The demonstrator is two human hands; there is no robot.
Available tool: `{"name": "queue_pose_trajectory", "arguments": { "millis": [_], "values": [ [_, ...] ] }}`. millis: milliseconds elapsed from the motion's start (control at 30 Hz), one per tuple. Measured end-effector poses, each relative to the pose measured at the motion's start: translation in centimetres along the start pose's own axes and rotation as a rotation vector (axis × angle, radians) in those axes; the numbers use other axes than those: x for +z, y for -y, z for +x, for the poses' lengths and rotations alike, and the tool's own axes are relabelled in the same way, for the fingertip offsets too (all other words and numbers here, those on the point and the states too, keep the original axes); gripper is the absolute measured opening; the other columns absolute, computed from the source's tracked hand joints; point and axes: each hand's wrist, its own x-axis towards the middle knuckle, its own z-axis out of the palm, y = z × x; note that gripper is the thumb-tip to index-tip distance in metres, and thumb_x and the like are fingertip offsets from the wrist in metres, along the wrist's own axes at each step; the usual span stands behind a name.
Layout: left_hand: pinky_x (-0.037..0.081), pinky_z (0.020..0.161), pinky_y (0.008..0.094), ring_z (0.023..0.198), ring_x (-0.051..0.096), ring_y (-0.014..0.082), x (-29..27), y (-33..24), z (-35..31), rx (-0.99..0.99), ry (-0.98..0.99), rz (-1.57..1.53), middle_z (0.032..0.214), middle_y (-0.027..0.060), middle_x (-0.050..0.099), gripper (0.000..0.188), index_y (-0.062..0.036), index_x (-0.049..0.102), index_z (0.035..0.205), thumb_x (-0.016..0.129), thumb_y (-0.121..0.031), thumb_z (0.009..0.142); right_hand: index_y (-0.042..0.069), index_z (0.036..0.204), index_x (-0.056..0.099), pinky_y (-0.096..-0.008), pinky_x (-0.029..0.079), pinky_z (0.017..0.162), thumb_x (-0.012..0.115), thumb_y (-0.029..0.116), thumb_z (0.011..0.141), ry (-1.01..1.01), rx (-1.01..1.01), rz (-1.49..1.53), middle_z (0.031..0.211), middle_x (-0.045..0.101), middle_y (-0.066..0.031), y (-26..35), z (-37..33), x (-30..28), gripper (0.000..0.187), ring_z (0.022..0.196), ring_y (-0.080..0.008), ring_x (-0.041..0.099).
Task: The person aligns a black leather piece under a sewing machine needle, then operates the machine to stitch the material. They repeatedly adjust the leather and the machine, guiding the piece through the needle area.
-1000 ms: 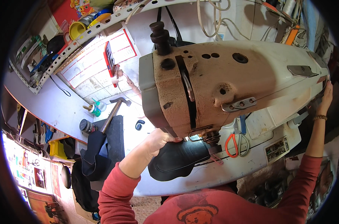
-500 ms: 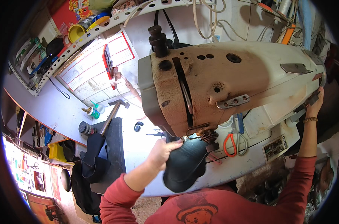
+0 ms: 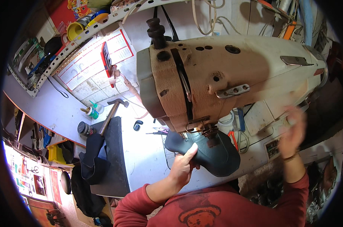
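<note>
A large worn sewing machine (image 3: pixel 250 64), brown and cream, stands before me with its head at the left end. Beneath that head lies a dark leather piece (image 3: pixel 222 160), shaped like a shoe upper, its far part reaching under the needle area. My left hand (image 3: pixel 182 166) grips its near left edge, thumb on top and fingers below. The needle and presser foot are mostly hidden by the machine head. My right hand (image 3: pixel 293 132) is in the air near the machine's right end, smeared by motion; its fingers cannot be made out.
Orange-handled scissors (image 3: pixel 233 140) lie behind the leather, right of the head. At left, a hammer (image 3: pixel 111 115) rests by a dark mat (image 3: pixel 113 166) with black leather pieces. Small jars (image 3: pixel 91 112) stand beyond. A phone (image 3: pixel 106 59) is held upright on a stand.
The leather piece has swung round, its free end now pointing right, and my left hand has moved right with it. My right hand has left the machine's right end, coming nearer and leftward.
</note>
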Motion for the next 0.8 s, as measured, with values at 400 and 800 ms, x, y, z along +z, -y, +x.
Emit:
{"name": "queue_pose_trajectory", "arguments": {
  "millis": [400,800],
  "values": [
    [0.041,0.058,0.0245,0.065,0.052,0.0103,-3.7,1.2,-3.2,0.28,-0.182,0.398,0.077,0.0048,0.062,0.034,-0.0014,0.059,0.086,0.052,-0.033,0.097,0.005,0.091,0.056,-0.0446,0.04,0.09,0.073,0.009,0.068,0.459,0.129,0.352,0.105,0.051,-0.0135,7.7,1.1,13.9,0.028,0.104,-0.0343,0.049],
    [0.043,0.049,0.0296,0.055,0.055,0.0194,0.3,-4.6,-1.9,1.185,-0.114,1.515,0.076,0.0083,0.058,0.021,-0.0041,0.061,0.093,0.072,-0.005,0.075,0.009,0.085,0.054,-0.0425,0.039,0.079,0.067,0.008,0.073,0.625,0.295,0.458,0.091,0.054,-0.0071,9.4,0.4,12.6,0.018,0.091,-0.0293,0.054]
  ]
}}
